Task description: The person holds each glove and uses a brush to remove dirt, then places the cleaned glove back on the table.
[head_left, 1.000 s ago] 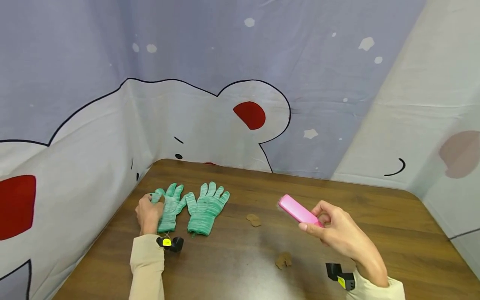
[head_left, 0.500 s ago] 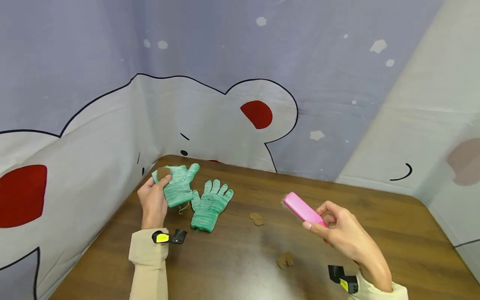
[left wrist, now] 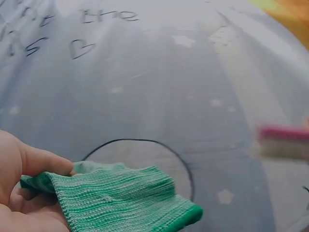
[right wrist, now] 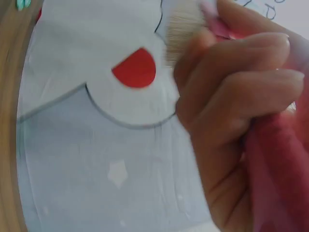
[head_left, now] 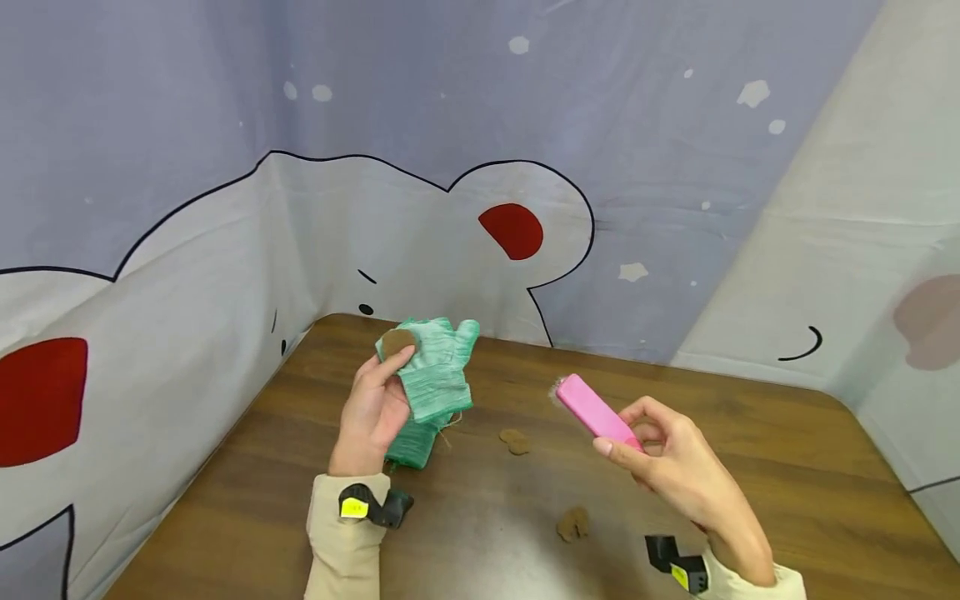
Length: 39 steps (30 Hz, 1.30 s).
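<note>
Around the back and sides, a printed cloth; in front of it, a brown wooden table. Raised over the table's left half, a green knitted glove, held at its left edge by the left hand — thumb above, fingers beneath, closed on the fabric. Cuff toward the lower right, away from that grip. Partly hidden behind and below, a second glove, mainly just its cuff end in sight; cannot tell whether touching the raised one.

To the right, well apart from the glove, a pink brush, pinched at its near end between thumb and curled fingers of the right hand. Long axis slanting from that grip up and leftward, free end toward the glove's side. Most telling relation, judging by the layout: glove left of that free end, table showing in the gap, left hand at the glove's far side from the brush.

From the head camera, mostly the smooth pink back and a faint fringe. From the left wrist, blurred but plain, pale bristles under that back; from the right wrist, bristles again, beside curled fingers.

Only in the head view: a brown patch against the glove at the left thumb's tip — stuck or pinched, cannot tell. Flat on the table, a brown scrap and, nearer, another scrap. Last, a thin thread below the raised cuff.
</note>
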### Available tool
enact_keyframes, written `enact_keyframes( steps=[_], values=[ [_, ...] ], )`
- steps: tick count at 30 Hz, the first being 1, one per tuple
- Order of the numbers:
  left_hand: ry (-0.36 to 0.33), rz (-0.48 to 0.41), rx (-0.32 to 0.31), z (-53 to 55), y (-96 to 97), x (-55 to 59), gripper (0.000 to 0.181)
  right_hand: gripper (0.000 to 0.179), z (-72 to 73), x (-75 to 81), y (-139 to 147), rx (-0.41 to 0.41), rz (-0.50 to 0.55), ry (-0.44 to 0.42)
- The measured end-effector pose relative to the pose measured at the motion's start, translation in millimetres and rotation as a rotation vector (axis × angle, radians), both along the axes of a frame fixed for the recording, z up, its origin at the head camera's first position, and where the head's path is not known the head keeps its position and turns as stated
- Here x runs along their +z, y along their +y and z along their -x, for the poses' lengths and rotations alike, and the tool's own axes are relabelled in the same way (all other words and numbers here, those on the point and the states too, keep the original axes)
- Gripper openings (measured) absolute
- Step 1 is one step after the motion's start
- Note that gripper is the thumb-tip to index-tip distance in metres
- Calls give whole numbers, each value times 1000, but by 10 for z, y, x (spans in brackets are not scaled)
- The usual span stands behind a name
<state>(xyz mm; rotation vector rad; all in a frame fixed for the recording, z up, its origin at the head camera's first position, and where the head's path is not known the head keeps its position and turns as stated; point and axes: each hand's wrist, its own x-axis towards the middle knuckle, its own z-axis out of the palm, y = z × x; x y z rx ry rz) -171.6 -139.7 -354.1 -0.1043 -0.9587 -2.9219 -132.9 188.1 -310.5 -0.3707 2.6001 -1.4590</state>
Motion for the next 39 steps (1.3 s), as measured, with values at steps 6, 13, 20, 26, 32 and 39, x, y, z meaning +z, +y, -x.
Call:
enact_keyframes(
  steps=[6,13,20,26,32,39],
  values=[
    [81,224,-56,-133,327,118,13,28,-159,107,-310,-21,326,65],
    [146,347,-165,-252,643,238,17,31,-249,150,-724,-35,356,129],
    [142,492,-171,-324,749,295,26,33,-262,100,-789,-126,247,179],
    [281,423,-273,-299,728,281,29,32,-215,82,-768,-152,165,228],
    [277,242,-321,-244,741,270,16,31,-193,92,-759,-158,140,247],
    [265,107,-374,-207,765,214,27,30,-188,95,-724,-176,101,211]
  ],
)
